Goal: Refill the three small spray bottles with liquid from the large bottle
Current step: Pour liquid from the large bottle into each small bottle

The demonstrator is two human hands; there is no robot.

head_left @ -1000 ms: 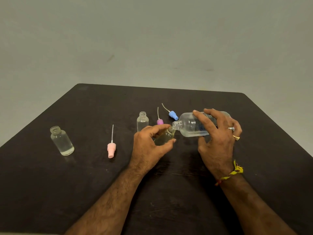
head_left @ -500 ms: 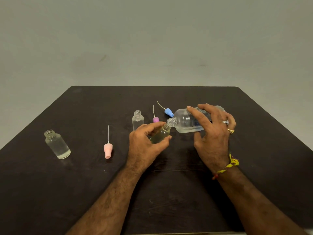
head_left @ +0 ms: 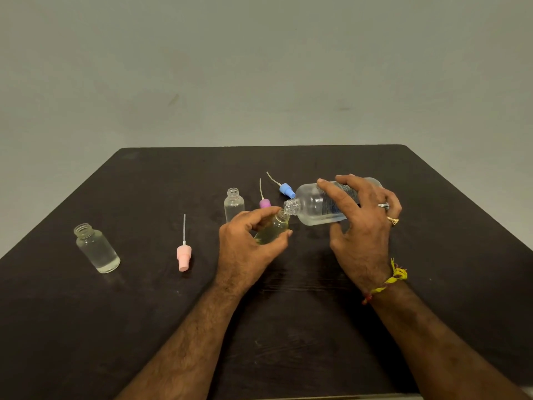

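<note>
Over dark table (head_left: 432,197), right hand (head_left: 363,226) still gripping tipped large bottle (head_left: 314,206), left hand (head_left: 245,246) still holding small bottle (head_left: 272,229).

Soft, even, dimmish light; sharp focus, wide-angle edge bending.

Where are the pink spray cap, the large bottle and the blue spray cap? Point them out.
pink spray cap (head_left: 184,257): head view, on its pink body.
large bottle (head_left: 310,204): head view, on its clear shoulder.
blue spray cap (head_left: 287,190): head view, on its blue body.
</note>
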